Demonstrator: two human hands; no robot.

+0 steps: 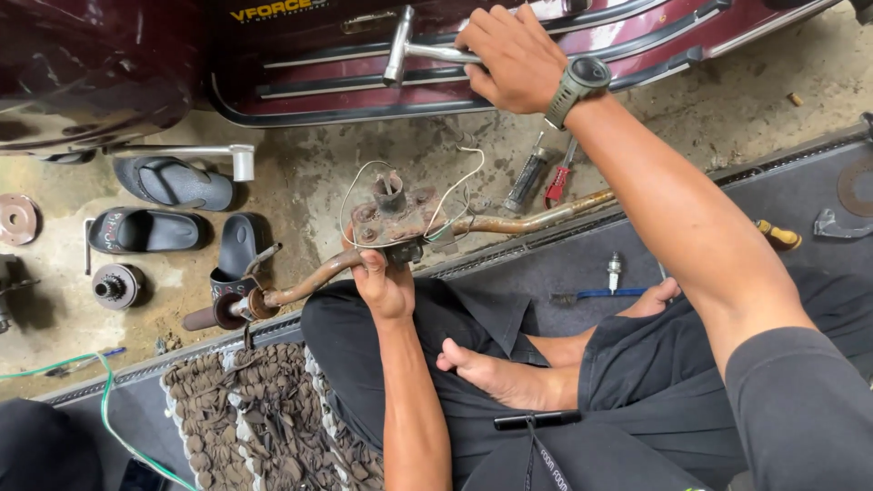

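A rusty handlebar [509, 221] with a central bracket [393, 218] and loose white wires lies across my lap. My left hand [384, 284] grips it from below, just under the bracket. My right hand [514, 59], with a green watch on the wrist, is stretched forward and closed around the shaft of a silver T-handle wrench [400, 45], which rests against the dark red scooter body panel [637, 36]. I sit cross-legged in black trousers, one bare foot [496, 373] showing.
Black slippers [173, 182] and round metal parts [116, 285] lie on the concrete at left. A red-handled tool [557, 185], a black grip [527, 179], a spark plug [615, 270] and a blue-handled tool [605, 294] lie ahead. A shaggy brown mat [245, 409] sits near left.
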